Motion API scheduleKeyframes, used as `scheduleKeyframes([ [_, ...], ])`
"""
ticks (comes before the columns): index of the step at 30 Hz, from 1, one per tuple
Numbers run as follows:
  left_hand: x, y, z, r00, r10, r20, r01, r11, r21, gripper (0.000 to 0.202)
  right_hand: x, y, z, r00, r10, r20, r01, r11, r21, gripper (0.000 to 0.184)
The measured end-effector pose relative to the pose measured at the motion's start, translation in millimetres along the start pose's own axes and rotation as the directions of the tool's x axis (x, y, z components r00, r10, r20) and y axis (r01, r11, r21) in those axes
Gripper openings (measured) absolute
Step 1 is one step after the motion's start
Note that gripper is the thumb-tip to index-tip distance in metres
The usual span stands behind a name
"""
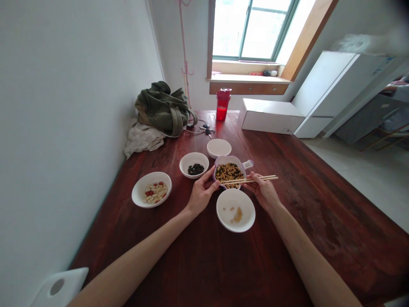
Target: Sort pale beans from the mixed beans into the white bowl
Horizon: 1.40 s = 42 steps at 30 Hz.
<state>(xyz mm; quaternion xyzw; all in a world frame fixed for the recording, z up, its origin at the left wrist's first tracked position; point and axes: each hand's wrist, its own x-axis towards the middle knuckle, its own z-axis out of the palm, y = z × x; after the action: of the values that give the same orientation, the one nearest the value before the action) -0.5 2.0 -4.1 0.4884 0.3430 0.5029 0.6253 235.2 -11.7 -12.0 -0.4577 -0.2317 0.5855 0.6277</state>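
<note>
The right hand (262, 191) pinches chopsticks (252, 180) firmly in its fingers (255, 178), the tips pointing toward 9 o'clock over a lilac bowl (230, 159) of mixed beans (229, 173). The left hand (203, 192) rests loosely curled against that bowl's rim, not clearly gripping. A white bowl (245, 218) sits at 6 o'clock on the bench (319, 213).

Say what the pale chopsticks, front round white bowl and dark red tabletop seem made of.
The pale chopsticks look like bamboo or light wood, matte. The front white bowl looks like glazed ceramic, from its sheen; plastic is possible. The dark red tabletop shows wood grain under a satin finish.
</note>
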Motion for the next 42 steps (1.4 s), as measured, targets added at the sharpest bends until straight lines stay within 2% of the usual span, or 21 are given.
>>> scheduleKeyframes([
  [15, -0.6, 2.1, 1.1, 0.999, -0.032, -0.012, 0.032, 0.999, 0.004, 0.071, -2.4, 0.5, 2.8, 0.999, 0.049, 0.008, -0.049, 0.999, 0.015, 0.016],
  [27, 0.3, 2.2, 0.9, 0.999, -0.038, -0.015, 0.037, 0.999, -0.022, 0.072, 4.8, -15.7, -13.0, 0.997, -0.058, -0.054, 0.058, 0.998, 0.004, 0.016],
  [35, -0.6, 2.3, 1.1, 0.999, -0.032, -0.016, 0.031, 0.999, -0.023, 0.071, 9.9, -32.9, -32.1, 0.991, -0.121, -0.063, 0.119, 0.992, -0.037, 0.019],
  [42, -0.9, 3.6, 1.8, 0.999, -0.035, -0.022, 0.034, 0.999, -0.028, 0.072, 14.1, -28.5, -34.0, 0.969, -0.222, -0.109, 0.219, 0.975, -0.043, 0.024],
])
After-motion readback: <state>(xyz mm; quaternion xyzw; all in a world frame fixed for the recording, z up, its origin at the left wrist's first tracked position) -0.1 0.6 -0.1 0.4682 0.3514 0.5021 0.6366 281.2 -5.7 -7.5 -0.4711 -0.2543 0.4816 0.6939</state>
